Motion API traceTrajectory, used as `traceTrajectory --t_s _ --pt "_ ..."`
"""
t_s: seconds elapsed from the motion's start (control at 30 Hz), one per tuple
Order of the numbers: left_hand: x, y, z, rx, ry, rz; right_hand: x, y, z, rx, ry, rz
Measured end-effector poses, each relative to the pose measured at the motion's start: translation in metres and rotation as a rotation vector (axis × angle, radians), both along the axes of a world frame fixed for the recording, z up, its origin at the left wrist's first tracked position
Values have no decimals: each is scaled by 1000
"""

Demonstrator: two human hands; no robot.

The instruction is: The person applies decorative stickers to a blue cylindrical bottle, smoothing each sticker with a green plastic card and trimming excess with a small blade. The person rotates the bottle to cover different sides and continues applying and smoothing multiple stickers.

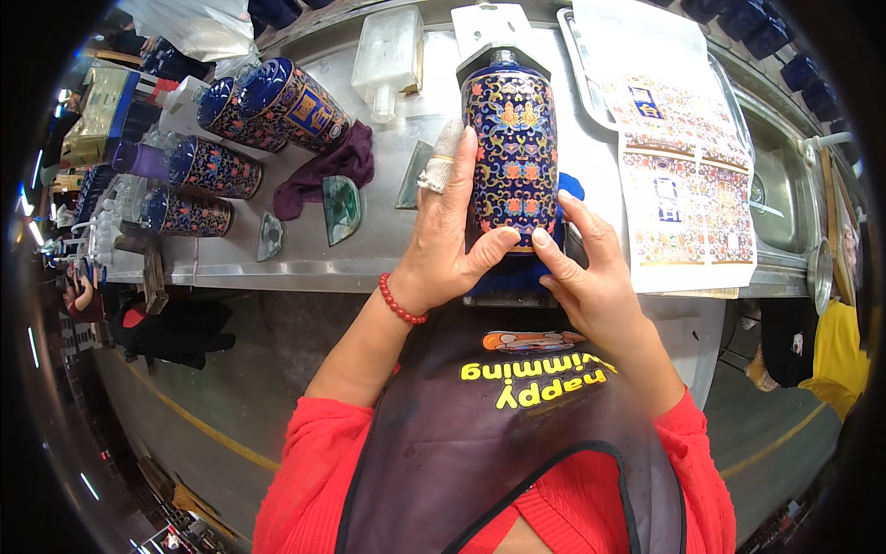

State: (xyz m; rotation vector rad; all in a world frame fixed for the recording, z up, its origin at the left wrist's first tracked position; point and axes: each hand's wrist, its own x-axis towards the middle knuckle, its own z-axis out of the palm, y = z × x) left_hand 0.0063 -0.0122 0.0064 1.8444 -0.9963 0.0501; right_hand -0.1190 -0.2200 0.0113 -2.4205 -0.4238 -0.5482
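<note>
A dark blue bottle (513, 152) covered in a colourful floral pattern lies in front of me, its neck pointing away. Along its left side my left hand (448, 222) rests with fingers extended, the thumb on the lower face; one finger wears a whitish wrap. My right hand (591, 263) grips the lower right corner, thumb tip on the pattern's bottom border and fingers around the side. Blue material (517, 277) shows beneath the bottle's base. Right of it lie printed sheets (688, 217) of matching floral pattern.
Several patterned blue bottles (217, 168) stand at the left, near a purple cloth (362, 159). Dark green translucent scraper-like pieces (341, 210) lie on the metal table (305, 268). A clear rectangular container (388, 51) is at the back; a sink (780, 198) is at the right.
</note>
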Motion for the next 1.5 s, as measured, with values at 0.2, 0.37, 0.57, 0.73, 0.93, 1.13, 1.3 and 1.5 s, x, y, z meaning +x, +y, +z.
traceTrajectory --t_s 0.2,0.37,0.57,0.73,0.93,1.13,1.3,1.5 --pt "1 -1 1 9 -22 -3 0 2 -1 -8 -10 -14" --pt "2 1 2 12 13 -22 -2 3 1 23 18 -17" --pt "3 2 4 38 -30 -32 -1 4 -1 -12 -13 -12" --pt "4 4 4 50 -14 -41 -1 3 -1 25 1 -13" --pt "6 6 2 44 38 -75 -2 3 -2 8 25 -21" --pt "4 6 2 42 85 -88 -2 2 -3 12 15 -17" --pt "4 6 3 51 90 -85 -1 2 -1 29 12 -16" --pt "2 5 3 32 154 -81 -2 1 -6 14 17 -24"
